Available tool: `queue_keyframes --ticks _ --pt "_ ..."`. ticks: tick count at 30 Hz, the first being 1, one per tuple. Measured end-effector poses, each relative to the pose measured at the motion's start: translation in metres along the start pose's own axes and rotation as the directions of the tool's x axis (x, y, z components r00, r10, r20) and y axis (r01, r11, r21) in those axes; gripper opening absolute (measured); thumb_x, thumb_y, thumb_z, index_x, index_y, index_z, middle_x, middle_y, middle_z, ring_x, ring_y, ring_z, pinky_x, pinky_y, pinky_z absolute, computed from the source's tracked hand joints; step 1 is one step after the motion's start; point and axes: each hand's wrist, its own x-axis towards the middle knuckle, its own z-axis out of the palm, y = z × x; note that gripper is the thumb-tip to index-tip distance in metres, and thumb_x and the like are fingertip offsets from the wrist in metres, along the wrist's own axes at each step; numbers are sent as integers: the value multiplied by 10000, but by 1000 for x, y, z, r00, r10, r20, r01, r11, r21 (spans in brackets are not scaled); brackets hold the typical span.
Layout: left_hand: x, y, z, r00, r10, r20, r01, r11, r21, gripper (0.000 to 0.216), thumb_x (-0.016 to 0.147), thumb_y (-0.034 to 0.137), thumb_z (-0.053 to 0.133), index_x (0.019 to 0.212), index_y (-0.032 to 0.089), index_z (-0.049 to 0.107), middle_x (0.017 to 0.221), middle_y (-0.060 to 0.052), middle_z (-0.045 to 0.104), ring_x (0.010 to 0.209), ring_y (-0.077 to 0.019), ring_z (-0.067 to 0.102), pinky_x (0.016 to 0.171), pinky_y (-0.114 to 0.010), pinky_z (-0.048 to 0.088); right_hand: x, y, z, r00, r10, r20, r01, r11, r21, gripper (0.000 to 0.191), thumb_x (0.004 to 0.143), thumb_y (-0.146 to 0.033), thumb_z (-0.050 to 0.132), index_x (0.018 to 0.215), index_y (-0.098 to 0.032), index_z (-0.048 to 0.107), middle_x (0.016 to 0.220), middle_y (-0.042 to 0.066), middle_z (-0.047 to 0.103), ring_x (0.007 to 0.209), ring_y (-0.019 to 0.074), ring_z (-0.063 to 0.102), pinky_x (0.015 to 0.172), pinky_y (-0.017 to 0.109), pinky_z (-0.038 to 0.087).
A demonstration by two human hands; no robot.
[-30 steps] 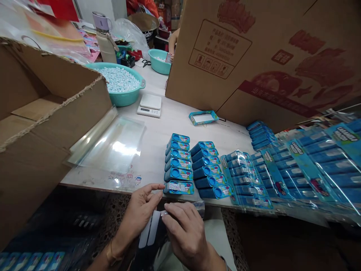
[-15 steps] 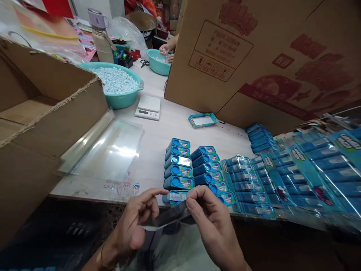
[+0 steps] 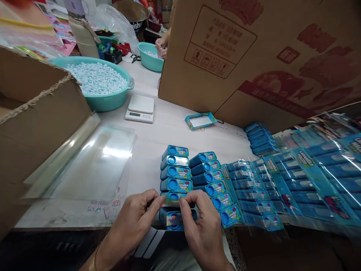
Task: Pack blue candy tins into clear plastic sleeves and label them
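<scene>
Both my left hand (image 3: 141,212) and my right hand (image 3: 199,220) are closed in a pinch, fingertips facing each other. A thin see-through strip (image 3: 172,201) seems to be stretched between them; its kind is hard to make out. Directly beneath it is a row of small blue candy boxes (image 3: 178,185) printed "Caramelo Macizo", each with a round recess on top. On the nearest box of that row lies a shiny multicoloured label (image 3: 171,219). To the right stands a second row of the same boxes (image 3: 216,188).
Clear-wrapped packs of blue boxes (image 3: 248,192) line the right side. Plastic sleeves (image 3: 93,162) lie left, beside an open carton (image 3: 42,124). Behind are a scale (image 3: 140,108), a basin of pale candies (image 3: 107,101), a cardboard tray (image 3: 200,121), a large carton (image 3: 225,49) and another person's hands (image 3: 161,47).
The dark strip and sheet between my hands are no longer visible. My left fingers have closed into a pinch, and both hands are together over the left row. The view has shifted slightly.
</scene>
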Motion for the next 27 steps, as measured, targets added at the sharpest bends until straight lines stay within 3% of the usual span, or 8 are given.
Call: queue_keyframes --ticks 7,11,13,16,18,23,25,27 --pt "10 -10 3 999 -43 27 42 999 31 501 983 571 438 697 166 503 653 30 427 638 -111 392 588 -245 294 4 8 2 999 -32 21 34 995 -95 128 967 -151 546 846 -179 512 920 38 543 900 169 473 769 313 379" --pt "18 -30 15 996 -67 62 77 984 -161 514 948 616 474 708 162 495 677 26 406 654 -115 368 587 -240 302 3 10 4 998 -32 51 39 990 -137 118 968 -161 557 862 -180 508 982 48 537 948 185 466 796 336 388" --pt "23 -42 24 995 -84 59 97 953 -287 529 910 647 511 702 162 485 671 27 405 647 -114 360 584 -239 307 2 12 6 999 -3 54 8 995 -97 27 978 -171 542 971 -191 526 1028 50 540 991 188 474 825 342 415" --pt "27 -53 35 993 -115 9 110 921 -374 518 870 645 564 705 159 496 673 23 440 649 -115 389 596 -237 334 4 17 8 998 32 46 -30 999 -34 174 992 -168 503 1160 -214 506 1103 53 538 1049 184 485 878 349 448" --pt "24 -53 36 990 -128 -50 101 925 -365 472 869 603 599 755 148 541 711 13 498 680 -120 442 625 -234 366 4 18 4 998 19 60 -18 999 -33 189 997 -142 472 1165 -216 514 1142 59 533 1089 182 487 919 355 452" --pt "-5 -25 15 992 -105 -76 79 952 -294 474 925 596 518 793 146 587 563 23 530 557 -111 457 570 -229 345 -7 1 -22 989 -143 -30 143 990 -3 302 964 -80 508 1238 -201 551 1234 83 525 1198 169 490 1006 320 446" --pt "-20 -12 7 995 -77 -57 57 954 -295 509 937 611 473 797 140 603 521 2 566 528 -117 478 579 -233 364 -17 -11 -31 965 -255 55 246 960 130 343 937 -88 556 1266 -185 547 1212 81 564 1161 162 529 985 292 475" --pt "-31 -3 2 997 -63 -48 44 944 -328 525 931 625 480 791 136 611 510 -4 575 513 -115 488 584 -231 378 -28 -20 -32 892 -409 191 371 905 209 397 921 -130 589 1312 -145 520 1215 92 608 1133 188 553 976 319 495"
